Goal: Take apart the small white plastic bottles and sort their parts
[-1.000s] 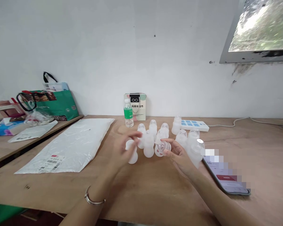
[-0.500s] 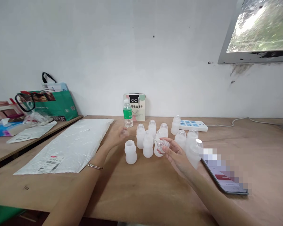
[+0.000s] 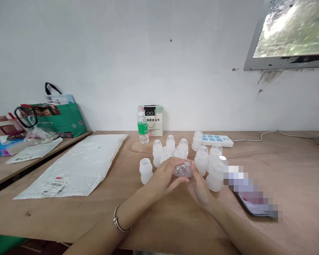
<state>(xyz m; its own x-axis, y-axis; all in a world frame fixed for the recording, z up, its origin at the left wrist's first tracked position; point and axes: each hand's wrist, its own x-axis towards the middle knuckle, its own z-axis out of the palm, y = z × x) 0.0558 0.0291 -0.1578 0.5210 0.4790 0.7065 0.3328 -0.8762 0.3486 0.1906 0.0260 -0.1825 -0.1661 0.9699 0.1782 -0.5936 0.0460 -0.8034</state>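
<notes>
A clear baby bottle top [image 3: 183, 169] is held above the table between my two hands. My left hand [image 3: 166, 176] curls round its left side, fingers over the top and thumb below. On the other side my right hand [image 3: 200, 184] pinches it between thumb and fingers. To the left of my left hand stands an uncapped white baby bottle [image 3: 146, 171], upright with its mouth bare. Behind my hands are several frosted baby bottles with clear domed caps, among them one bottle [image 3: 157, 153] and, by my right wrist, another bottle [image 3: 216, 177].
A white plastic mailer [image 3: 77, 166] lies flat at left. A water bottle [image 3: 143, 128] and a paper bag [image 3: 156, 120] stand near the wall. At the back right is a power strip [image 3: 218, 140] with its cord. A phone [image 3: 251, 209] lies at right; a green bag [image 3: 66, 118] sits far left.
My left hand has come right from beside the uncapped bottle and closed on the clear bottle top. The right hand keeps its hold on that top. The camera view has shifted slightly.
</notes>
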